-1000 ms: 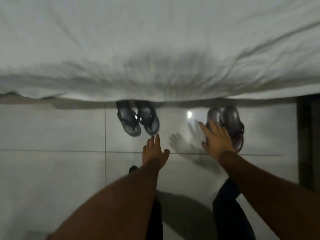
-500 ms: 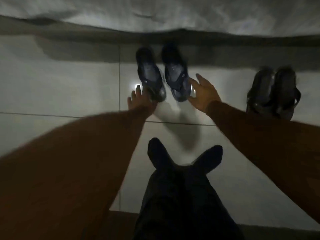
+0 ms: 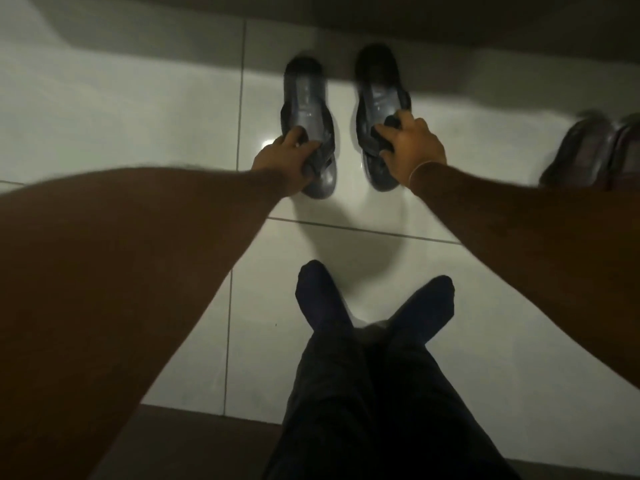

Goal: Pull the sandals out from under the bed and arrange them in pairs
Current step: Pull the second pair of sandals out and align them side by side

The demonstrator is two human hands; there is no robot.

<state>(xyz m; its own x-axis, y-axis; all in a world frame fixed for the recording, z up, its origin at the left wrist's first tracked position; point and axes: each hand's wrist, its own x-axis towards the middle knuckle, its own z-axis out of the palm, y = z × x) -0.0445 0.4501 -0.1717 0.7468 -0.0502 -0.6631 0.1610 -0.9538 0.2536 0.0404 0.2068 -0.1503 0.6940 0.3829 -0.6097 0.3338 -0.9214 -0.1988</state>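
Observation:
Two dark grey flip-flop sandals lie side by side on the white tiled floor, toes toward me. My left hand (image 3: 282, 161) grips the strap of the left sandal (image 3: 306, 102). My right hand (image 3: 412, 147) grips the strap of the right sandal (image 3: 379, 95). Their heel ends reach into the shadow below the bed edge (image 3: 415, 15). A second pair of brown sandals (image 3: 595, 150) stands close together at the right edge, partly cut off by the frame and by my right forearm.
My legs in dark trousers and dark socks (image 3: 374, 306) stretch out on the tiles (image 3: 138, 116) between my arms. A darker strip of floor (image 3: 207, 438) runs along the near edge.
Both hands have closed on the straps of the grey sandals, which were only being reached for before. The view has dropped lower, so the white bed cover is out of frame.

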